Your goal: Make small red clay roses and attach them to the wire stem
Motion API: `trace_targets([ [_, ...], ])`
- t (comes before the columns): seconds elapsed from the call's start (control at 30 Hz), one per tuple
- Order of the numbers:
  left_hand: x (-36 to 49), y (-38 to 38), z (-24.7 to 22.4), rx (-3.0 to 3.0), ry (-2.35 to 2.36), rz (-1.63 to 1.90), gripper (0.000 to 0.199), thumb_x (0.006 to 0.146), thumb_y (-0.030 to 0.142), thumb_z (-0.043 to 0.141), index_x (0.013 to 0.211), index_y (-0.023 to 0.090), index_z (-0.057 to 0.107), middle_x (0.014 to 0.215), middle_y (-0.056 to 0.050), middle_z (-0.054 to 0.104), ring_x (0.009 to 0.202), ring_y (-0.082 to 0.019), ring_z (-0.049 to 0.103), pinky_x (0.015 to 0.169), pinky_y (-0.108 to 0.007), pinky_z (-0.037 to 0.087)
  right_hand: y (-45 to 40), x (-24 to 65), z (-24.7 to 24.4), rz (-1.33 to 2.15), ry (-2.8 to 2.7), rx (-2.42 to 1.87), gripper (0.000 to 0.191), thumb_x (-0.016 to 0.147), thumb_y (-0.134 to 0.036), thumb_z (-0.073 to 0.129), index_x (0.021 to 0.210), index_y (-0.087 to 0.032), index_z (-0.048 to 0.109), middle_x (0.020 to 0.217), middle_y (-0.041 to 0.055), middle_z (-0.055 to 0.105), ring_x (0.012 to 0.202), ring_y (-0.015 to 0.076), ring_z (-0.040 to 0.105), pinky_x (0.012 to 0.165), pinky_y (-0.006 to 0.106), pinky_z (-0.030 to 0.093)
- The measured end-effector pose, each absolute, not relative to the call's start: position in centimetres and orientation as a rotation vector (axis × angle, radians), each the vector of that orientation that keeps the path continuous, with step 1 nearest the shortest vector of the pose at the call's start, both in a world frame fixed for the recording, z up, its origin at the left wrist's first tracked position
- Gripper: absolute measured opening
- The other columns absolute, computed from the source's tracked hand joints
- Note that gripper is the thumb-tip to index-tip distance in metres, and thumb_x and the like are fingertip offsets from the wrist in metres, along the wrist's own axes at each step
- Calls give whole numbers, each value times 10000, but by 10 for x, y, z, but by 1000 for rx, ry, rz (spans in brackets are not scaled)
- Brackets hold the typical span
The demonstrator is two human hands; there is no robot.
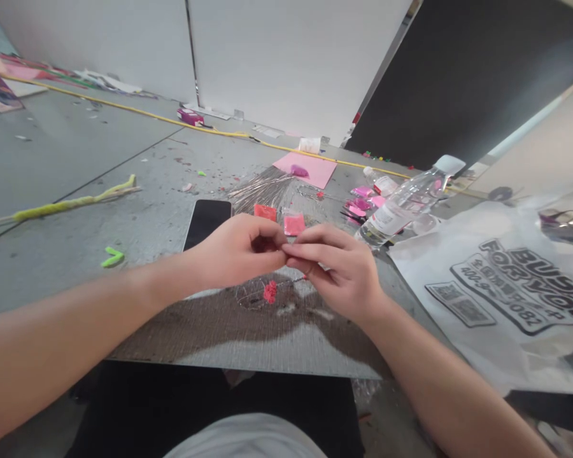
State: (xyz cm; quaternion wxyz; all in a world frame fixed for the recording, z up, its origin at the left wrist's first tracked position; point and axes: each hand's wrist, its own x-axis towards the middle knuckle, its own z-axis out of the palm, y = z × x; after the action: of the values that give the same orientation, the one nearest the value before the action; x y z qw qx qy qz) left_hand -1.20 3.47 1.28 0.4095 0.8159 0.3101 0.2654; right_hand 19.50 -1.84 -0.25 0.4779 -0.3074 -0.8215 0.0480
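Observation:
My left hand (246,251) and my right hand (341,270) meet fingertip to fingertip above the table. Both are closed in a pinch, and whatever lies between the fingers is too small or hidden to name. Below them a small red clustered piece (270,292), like a flower, rests on the table beside a loop of thin wire (248,300). Just beyond my fingers lie a pink packet (294,224) and an orange-red packet (265,212). A black phone (207,222) is partly covered by my left hand.
A bundle of thin wires (262,191) and a pink sheet (318,168) lie farther back. On the right stand a clear bottle (405,203) and a white printed bag (458,273). A yellow-green wrapped stick (71,205) and a green piece (113,257) lie left. A yellow cord (148,113) crosses behind.

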Motion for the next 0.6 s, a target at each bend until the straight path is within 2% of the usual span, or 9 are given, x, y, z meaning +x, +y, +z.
trace_targets([
  [0.1, -15, 38, 16, 2084, 755, 515, 286, 893, 439, 653, 787, 176, 681, 648, 19, 573, 579, -110, 481, 524, -241, 366, -17, 196, -3, 15, -2037, -753, 129, 972, -123, 694, 1011, -218, 773, 957, 57, 774, 852, 151, 726, 767, 290, 618],
  [0.17, -21, 46, 19, 2246, 770, 467, 313, 929, 480, 628, 866, 186, 717, 708, 2, 630, 628, -133, 541, 571, -254, 406, -17, 197, -3, -8, -1997, -827, 103, 987, -145, 673, 973, -214, 748, 922, 50, 769, 839, 155, 718, 749, 294, 610],
  [0.3, -39, 74, 18, 2774, 1163, 537, 346, 1014, 437, 523, 1069, 171, 739, 969, -98, 730, 856, -229, 652, 747, -326, 449, -16, 198, -3, 89, -1850, -1043, 118, 1014, -251, 647, 925, -234, 722, 866, 34, 752, 778, 157, 695, 643, 286, 571],
  [0.37, -48, 90, 14, 2855, 1416, 458, 353, 1003, 431, 508, 1030, 169, 742, 979, -131, 733, 841, -264, 666, 728, -343, 435, -15, 198, -3, 134, -1814, -1102, 124, 999, -281, 669, 891, -238, 714, 841, 27, 743, 756, 157, 679, 616, 284, 559],
  [0.5, -58, 107, 11, 2753, 1510, 164, 408, 988, 494, 482, 1045, 193, 750, 926, -131, 768, 775, -278, 673, 655, -332, 386, -14, 198, -4, 173, -1784, -1143, 158, 963, -320, 719, 836, -232, 691, 796, 17, 725, 717, 151, 655, 607, 285, 548],
  [0.6, -57, 106, 15, 2644, 1532, 347, 446, 949, 559, 545, 1097, 191, 749, 994, -130, 796, 806, -269, 687, 659, -317, 392, -15, 198, -4, 227, -1755, -1178, 183, 984, -357, 694, 858, -225, 697, 772, 13, 716, 651, 132, 639, 583, 285, 521],
])
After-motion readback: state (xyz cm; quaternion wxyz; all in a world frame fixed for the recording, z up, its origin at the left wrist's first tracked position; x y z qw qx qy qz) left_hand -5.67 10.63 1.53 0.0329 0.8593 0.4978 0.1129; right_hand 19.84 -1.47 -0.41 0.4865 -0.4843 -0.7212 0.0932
